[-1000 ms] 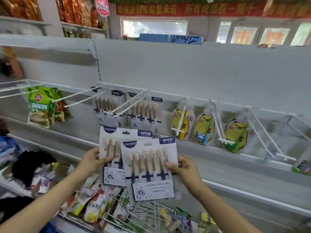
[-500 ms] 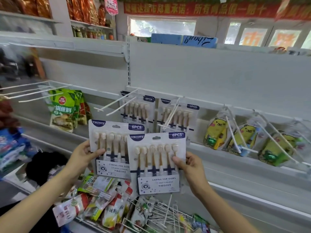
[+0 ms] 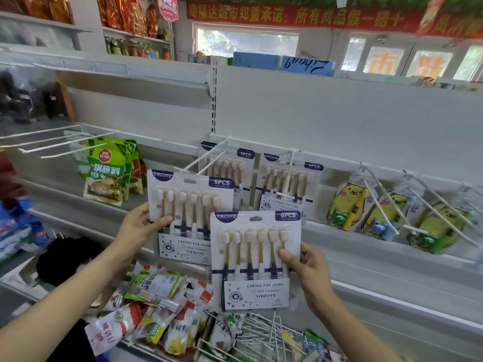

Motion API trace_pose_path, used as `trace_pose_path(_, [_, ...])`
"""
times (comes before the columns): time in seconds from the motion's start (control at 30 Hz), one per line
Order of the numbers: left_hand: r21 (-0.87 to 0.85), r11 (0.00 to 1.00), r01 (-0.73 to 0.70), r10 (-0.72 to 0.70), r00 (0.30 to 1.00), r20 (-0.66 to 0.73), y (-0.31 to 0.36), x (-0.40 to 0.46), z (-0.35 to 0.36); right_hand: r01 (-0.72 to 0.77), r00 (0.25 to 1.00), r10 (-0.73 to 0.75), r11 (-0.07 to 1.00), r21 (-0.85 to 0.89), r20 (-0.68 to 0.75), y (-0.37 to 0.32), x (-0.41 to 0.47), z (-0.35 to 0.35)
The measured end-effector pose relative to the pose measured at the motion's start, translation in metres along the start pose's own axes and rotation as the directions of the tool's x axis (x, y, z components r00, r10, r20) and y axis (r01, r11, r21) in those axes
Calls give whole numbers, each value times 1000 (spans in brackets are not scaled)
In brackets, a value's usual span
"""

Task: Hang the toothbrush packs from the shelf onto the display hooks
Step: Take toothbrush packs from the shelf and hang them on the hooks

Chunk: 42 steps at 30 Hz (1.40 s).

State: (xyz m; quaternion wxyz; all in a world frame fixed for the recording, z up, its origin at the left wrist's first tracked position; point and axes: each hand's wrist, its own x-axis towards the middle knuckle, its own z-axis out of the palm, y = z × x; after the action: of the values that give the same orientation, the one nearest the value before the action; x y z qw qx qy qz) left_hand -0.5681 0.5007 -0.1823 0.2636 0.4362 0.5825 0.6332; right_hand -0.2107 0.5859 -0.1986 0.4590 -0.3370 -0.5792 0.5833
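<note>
My left hand (image 3: 139, 226) grips a white six-piece toothbrush pack (image 3: 193, 212) by its left edge, held upright just below a white display hook (image 3: 202, 159). My right hand (image 3: 304, 267) pinches a second identical toothbrush pack (image 3: 254, 259) by its right edge, lower and in front of the first. Two more toothbrush packs hang behind them: one hung pack (image 3: 230, 160) on the left hook, another hung pack (image 3: 290, 178) on the hook (image 3: 290, 168) to its right.
Yellow bear-shaped children's toothbrush packs (image 3: 345, 205) hang on hooks at the right. Green sauce pouches (image 3: 107, 168) hang at the left beneath bare hooks (image 3: 52, 145). Below lies a shelf of mixed snack packets (image 3: 146, 309) and loose wire hooks (image 3: 264, 333).
The view has shifted left, so the shelf contents sit further right. My left hand raised its pack toward the left hook; the right-hand pack now sits lower relative to it.
</note>
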Motion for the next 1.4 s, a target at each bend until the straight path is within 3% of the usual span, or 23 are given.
trace_pose_path(0.73, [149,981,127,-144,983,110,-14,121,49,-61,998,62,998,-7,22,3,3,0])
trace_pose_path(0.93, [149,977,154,-168,982,88,-30,159,62,-41,998,40,999,-17,-50,4,0,7])
trace_pose_path(1.17, [140,978,156,-184,959,214,-38,181,64,-83,984,78,996,-26,-162,1,2,25])
trace_pose_path(1.4, [145,984,102,-116,989,91,-48,179,69,-45,978,37,998,-34,-204,3,-2,49])
